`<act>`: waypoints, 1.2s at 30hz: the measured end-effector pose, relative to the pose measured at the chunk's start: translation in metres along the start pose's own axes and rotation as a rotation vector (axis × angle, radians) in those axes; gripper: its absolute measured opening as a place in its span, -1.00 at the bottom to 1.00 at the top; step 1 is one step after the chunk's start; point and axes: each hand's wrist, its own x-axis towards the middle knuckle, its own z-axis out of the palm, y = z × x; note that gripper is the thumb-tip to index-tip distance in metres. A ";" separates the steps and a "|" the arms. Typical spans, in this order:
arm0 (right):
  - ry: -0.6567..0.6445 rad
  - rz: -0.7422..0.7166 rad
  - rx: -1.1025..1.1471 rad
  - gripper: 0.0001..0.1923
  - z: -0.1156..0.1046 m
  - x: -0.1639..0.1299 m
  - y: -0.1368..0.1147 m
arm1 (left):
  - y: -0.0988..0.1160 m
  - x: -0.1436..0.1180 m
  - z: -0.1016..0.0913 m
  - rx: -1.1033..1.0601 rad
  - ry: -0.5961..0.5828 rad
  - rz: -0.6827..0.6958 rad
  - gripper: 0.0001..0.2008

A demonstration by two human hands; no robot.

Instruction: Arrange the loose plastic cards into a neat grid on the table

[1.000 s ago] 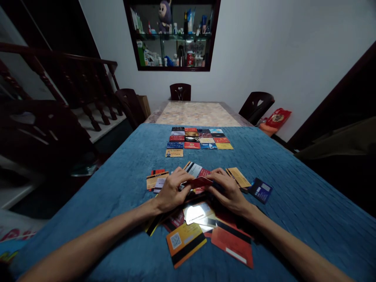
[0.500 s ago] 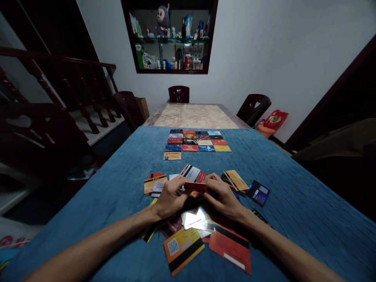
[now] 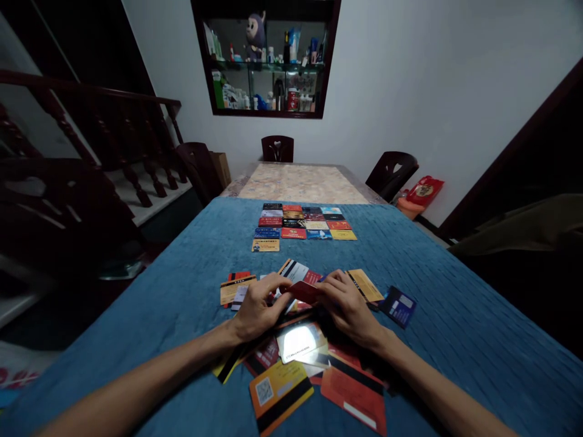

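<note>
The left hand (image 3: 259, 308) and right hand (image 3: 347, 308), fingers curled, each pinch one end of a red card (image 3: 304, 292), whose long axis runs from hand to hand above loose cards (image 3: 281, 397). Beyond, card rows (image 3: 294, 233) lie near the blue cloth's (image 3: 191, 273) far edge.
</note>
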 end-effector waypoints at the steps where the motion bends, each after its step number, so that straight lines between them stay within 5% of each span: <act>1: -0.002 -0.010 -0.023 -0.80 -0.001 0.000 0.001 | 0.000 0.000 0.000 0.007 0.013 0.021 -0.91; 12: -0.019 -0.091 -0.181 -0.78 -0.007 0.002 0.002 | -0.006 -0.001 0.001 0.037 0.019 0.045 -0.89; 24: 0.020 -0.047 -0.187 -0.66 -0.006 0.001 0.006 | -0.007 0.004 -0.001 -0.010 0.017 -0.156 -0.92; 36: 0.073 -0.088 -0.447 -0.63 -0.011 0.001 0.004 | -0.007 0.012 0.003 -0.113 0.012 -0.283 -0.88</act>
